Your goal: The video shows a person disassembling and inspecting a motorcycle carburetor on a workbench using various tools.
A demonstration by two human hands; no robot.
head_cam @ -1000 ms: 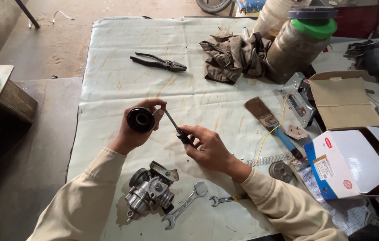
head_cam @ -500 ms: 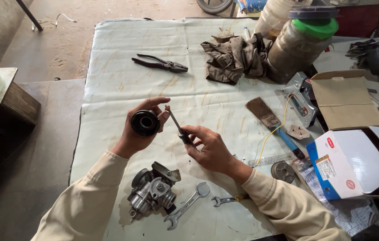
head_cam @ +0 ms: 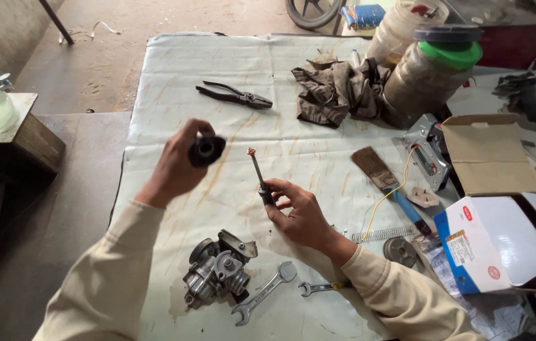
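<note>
My left hand [head_cam: 178, 165] is raised over the cloth-covered table [head_cam: 173, 76] and grips a short black cylindrical part [head_cam: 205, 150] with its hollow end facing me. My right hand [head_cam: 296, 211] holds a thin screwdriver [head_cam: 259, 177] by its dark handle, the tip pointing up and away. The tip stands a little to the right of the black part, apart from it. A grey metal carburetor [head_cam: 217, 273] lies on the cloth just below my left forearm.
Two spanners [head_cam: 264, 300] lie near the carburetor. Black pliers [head_cam: 235, 95] and a crumpled rag [head_cam: 337, 88] lie farther back. At right are a paintbrush [head_cam: 387, 183], a coil spring [head_cam: 385, 234], a round disc [head_cam: 400, 251], open boxes [head_cam: 501, 240] and jars [head_cam: 429, 72].
My left hand lifted the black part and moved it left, away from the screwdriver tip. The screwdriver tip, which was at the part's opening, now stands free.
</note>
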